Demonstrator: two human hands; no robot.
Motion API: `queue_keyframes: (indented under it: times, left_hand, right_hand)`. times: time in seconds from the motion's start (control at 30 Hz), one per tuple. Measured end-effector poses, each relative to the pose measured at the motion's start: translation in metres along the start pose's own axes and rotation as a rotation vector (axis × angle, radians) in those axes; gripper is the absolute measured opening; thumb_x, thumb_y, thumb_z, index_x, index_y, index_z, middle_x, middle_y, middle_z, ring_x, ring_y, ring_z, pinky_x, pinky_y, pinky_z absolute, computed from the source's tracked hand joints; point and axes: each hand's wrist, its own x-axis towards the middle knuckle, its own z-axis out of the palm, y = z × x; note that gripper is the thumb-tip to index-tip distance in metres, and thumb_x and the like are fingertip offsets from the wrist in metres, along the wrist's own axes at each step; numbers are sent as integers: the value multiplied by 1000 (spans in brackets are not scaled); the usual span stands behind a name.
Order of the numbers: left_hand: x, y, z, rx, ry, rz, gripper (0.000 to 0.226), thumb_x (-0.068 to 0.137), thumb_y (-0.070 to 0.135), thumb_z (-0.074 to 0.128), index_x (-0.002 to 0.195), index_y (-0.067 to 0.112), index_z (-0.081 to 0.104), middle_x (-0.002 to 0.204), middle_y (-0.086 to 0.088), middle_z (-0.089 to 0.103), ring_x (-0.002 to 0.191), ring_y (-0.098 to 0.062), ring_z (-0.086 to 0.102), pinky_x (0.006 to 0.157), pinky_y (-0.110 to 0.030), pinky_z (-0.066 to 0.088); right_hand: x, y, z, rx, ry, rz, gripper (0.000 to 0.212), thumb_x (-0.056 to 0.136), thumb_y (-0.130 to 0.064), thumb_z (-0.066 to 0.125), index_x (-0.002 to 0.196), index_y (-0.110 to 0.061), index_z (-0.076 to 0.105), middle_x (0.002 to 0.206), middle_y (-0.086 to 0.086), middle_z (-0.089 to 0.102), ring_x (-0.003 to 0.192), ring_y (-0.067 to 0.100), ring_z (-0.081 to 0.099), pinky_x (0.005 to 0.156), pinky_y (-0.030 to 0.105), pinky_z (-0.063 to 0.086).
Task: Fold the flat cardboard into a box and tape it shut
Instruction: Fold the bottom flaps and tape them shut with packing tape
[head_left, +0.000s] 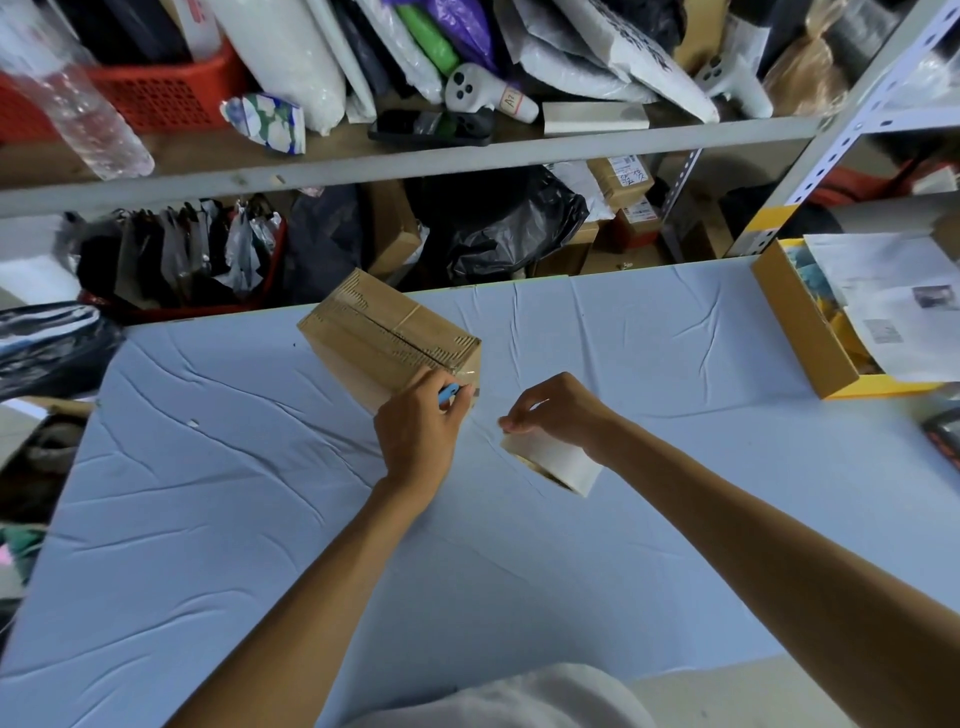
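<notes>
Right hand (561, 410) grips tape roll (556, 460); left hand (415, 436) pinches mostly hidden blue tool (448, 394) beside box (384, 332)

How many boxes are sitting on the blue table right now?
2. A closed brown box near the far edge, by the left hand; an open yellow-edged box with papers at the right edge. None seems hidden.

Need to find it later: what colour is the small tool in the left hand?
Blue; the head view shows the small tool in the left hand.
</notes>
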Motion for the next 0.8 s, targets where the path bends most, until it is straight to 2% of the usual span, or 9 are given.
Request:
queue_keyframes:
  times: [0.1, 0.17, 0.27, 0.33, 0.4, 0.5, 0.67, 0.8]
  left_hand:
    - [0, -1, 0, 28, 22, 92, 22, 82, 33, 71, 72, 15, 62, 75, 3, 62, 61, -15, 49, 50, -21, 28]
    - [1, -2, 2, -19, 24, 152, 21, 82, 31, 70, 75, 12, 65, 87, -2, 59, 78, -20, 51, 61, -26, 38]
    - [3, -3, 4, -130, -20, 140, 22, 82, 27, 70, 78, 6, 65, 108, -6, 60, 102, -23, 54, 77, -30, 49]
    - [4, -5, 4, -176, -77, 109, 21, 83, 25, 69, 75, 8, 60, 122, -6, 61, 124, -25, 49, 89, -35, 51]
    - [3, -8, 3, -215, -112, 68, 22, 84, 22, 68, 71, 11, 56, 129, -6, 59, 135, -24, 40, 100, -44, 46]
    - [2, -11, 3, -245, -102, 41, 22, 85, 17, 68, 70, 8, 55, 129, -6, 60, 136, -24, 39, 104, -53, 41]
    - [2, -8, 3, -262, -68, 17, 23, 84, 15, 69, 69, 6, 56, 126, -4, 62, 134, -24, 42, 103, -54, 40]
    - [1, -7, 5, -216, -56, 5, 21, 83, 13, 70, 69, 4, 58, 125, -4, 63, 133, -25, 42, 104, -54, 39]
  right_hand:
    - [0, -2, -1, -17, -5, 16, 11, 75, -23, 79, 76, -13, 77, 96, 10, 70, 97, 23, 59, 69, 25, 40]
    - [-1, -3, -2, -24, -13, 27, 13, 76, -22, 79, 82, -10, 78, 96, 11, 71, 95, 22, 59, 69, 25, 40]
    - [-3, -5, -4, -31, -17, 28, 15, 77, -20, 78, 85, -7, 77, 91, 9, 69, 88, 18, 56, 64, 22, 38]
    - [-4, -5, -4, -28, -16, 22, 15, 76, -19, 78, 85, -7, 77, 89, 8, 68, 87, 17, 56, 63, 22, 38]
    - [-4, -5, -5, -24, -14, 18, 15, 76, -19, 78, 85, -7, 77, 92, 9, 70, 91, 19, 58, 65, 23, 39]
    - [-4, -6, -4, -26, -15, 10, 13, 76, -20, 78, 82, -8, 77, 93, 9, 71, 95, 20, 59, 68, 23, 40]
    - [-4, -7, -2, -16, -15, 6, 7, 76, -20, 78, 75, -13, 76, 84, 5, 69, 88, 17, 57, 65, 22, 39]
    - [-4, -6, -1, -27, -15, 0, 7, 76, -20, 78, 76, -13, 77, 88, 7, 70, 87, 17, 57, 65, 24, 39]
